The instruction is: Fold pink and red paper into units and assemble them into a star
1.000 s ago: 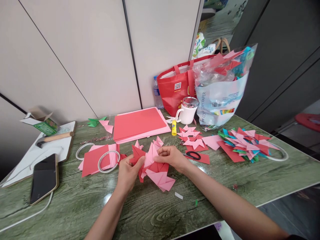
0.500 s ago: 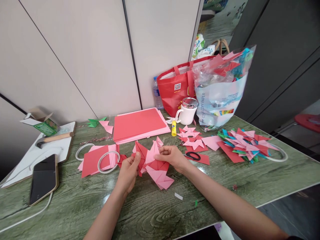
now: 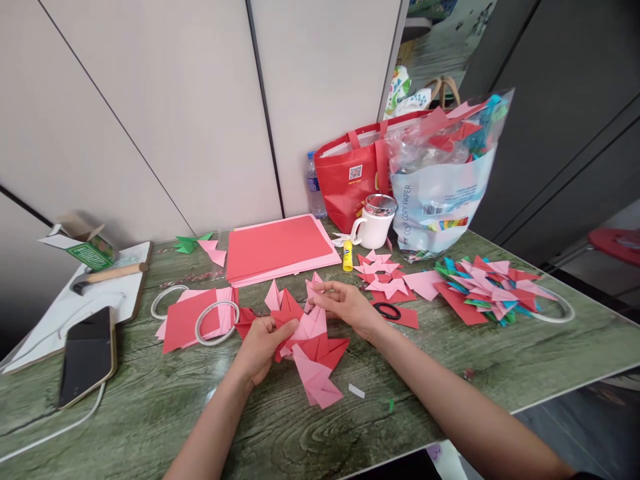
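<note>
The left hand [image 3: 261, 345] enters from the lower left, thumb uppermost, fingers closed on the left side of the red-and-pink folded-paper assembly [image 3: 314, 328]. The right hand [image 3: 347, 308] reaches in from the lower right, its thumb and fingers pinching the assembly's upper pink point. The assembly is between both hands, above the green wood-grain tabletop [image 3: 390, 437]. Tabletop surface extends from the assembly to the near edge, interrupted by a small white rectangular strip [image 3: 357, 391]. A white tape ring [image 3: 199, 327] borders the left hand; black scissor handles [image 3: 387, 305] lie just beyond the right wrist.
</note>
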Demonstrator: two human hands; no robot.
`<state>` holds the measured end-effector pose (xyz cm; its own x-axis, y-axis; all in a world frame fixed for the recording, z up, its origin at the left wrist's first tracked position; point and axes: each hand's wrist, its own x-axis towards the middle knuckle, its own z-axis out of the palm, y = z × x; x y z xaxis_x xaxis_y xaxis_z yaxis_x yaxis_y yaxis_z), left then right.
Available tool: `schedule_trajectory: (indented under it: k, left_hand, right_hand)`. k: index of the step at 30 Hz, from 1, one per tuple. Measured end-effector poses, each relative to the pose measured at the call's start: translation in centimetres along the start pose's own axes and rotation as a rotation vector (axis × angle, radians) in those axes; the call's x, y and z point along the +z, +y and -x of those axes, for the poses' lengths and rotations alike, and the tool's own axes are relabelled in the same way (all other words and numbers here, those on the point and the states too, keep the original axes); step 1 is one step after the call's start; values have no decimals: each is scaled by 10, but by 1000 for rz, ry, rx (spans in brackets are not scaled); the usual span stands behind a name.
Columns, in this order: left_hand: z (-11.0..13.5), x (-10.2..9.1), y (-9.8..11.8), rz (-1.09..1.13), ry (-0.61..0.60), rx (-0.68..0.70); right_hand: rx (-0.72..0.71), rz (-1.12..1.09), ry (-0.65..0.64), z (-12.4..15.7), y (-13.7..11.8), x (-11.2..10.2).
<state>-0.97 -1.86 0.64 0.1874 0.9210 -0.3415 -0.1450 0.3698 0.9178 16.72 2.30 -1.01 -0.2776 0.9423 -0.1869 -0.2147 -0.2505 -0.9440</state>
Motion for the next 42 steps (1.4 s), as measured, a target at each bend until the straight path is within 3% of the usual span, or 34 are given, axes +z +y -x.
schedule_trajectory:
  k: [11, 19, 30, 42]
  left_hand:
    - [2, -1, -6, -82, -110, -107]
    - [4, -3, 2, -44, -98, -140]
    - [1, -4, -2, -116, -57, -99]
    - [2, -5, 2, -59, -98, -141]
  right_hand:
    - [147, 142, -227, 1, 10, -2]
    - [135, 98, -118, -3, 13, -2]
    - [101, 111, -207, 1, 13, 1]
    - [133, 5, -126, -2, 10, -4]
